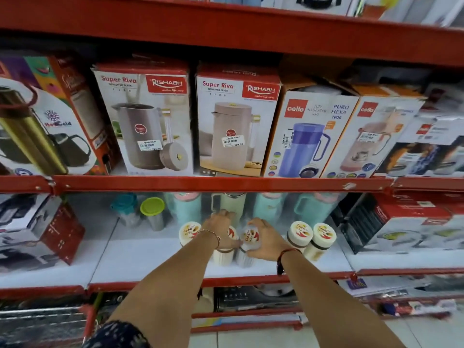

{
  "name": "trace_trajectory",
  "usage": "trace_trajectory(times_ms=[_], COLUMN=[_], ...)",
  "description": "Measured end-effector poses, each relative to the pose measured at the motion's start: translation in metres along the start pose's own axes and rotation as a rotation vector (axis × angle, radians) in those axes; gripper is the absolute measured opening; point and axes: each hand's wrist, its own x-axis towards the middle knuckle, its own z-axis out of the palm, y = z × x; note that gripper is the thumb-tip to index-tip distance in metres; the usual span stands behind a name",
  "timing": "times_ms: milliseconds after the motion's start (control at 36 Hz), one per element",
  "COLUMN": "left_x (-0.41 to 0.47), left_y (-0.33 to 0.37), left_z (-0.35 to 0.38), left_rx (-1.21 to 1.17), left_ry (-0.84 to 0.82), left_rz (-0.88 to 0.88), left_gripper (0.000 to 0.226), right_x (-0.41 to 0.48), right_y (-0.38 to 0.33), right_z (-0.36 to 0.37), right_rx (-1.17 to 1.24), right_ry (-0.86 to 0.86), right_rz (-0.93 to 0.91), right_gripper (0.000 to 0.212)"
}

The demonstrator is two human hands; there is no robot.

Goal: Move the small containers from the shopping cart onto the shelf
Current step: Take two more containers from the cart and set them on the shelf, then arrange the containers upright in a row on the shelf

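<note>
both arms outstretched, left hand, right hand gripping containers

Shop, red shelves (price-tagged flask boxes)

Head view, close, facing forward-down at shelf.

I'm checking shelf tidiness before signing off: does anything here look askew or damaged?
Yes. The orange Cello box on the upper shelf has its top flaps open and bent, and the boxes there lean. The small containers below stand upright, both hands, left hand and right hand, on two of them.
</note>
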Motion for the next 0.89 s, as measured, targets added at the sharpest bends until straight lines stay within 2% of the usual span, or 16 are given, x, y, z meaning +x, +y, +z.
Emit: trace_trajectory(times_ms=[56,194,389,556,750,889], left_x=[0.003,0.014,0.037,0.059,0.075,0.083], left_y=[0.008,0.042,0.108,0.156,0.196,0.214], left_z=[-0.009,-0.025,-0.014,0.009,0.035,0.053], left_rx=[-0.043,-0.054,-0.045,-0.001,-0.003,-0.045], left_ry=[0.072,0.116,0.049,-0.028,-0.130,-0.118], left_rz=[0.092,0.229,0.283,0.233,0.121,0.011], left_gripper=[0.086,0.069,0.063,0.070,0.078,0.064], right_x=[-0.005,-0.023,-0.053,-0.061,-0.055,-0.050], right_y=[0.001,0.021,0.070,0.108,0.146,0.166], right_z=[-0.013,-0.049,-0.091,-0.115,-0.135,-0.136], right_rx=[0.009,-0.001,-0.086,-0.169,-0.356,-0.349], right_ry=[-0.007,0.037,0.099,0.096,-0.026,-0.064], right_rz=[-0.016,0.005,0.135,0.152,0.180,0.154], right_gripper=[0.088,0.092,0.095,0.085,0.079,0.073])
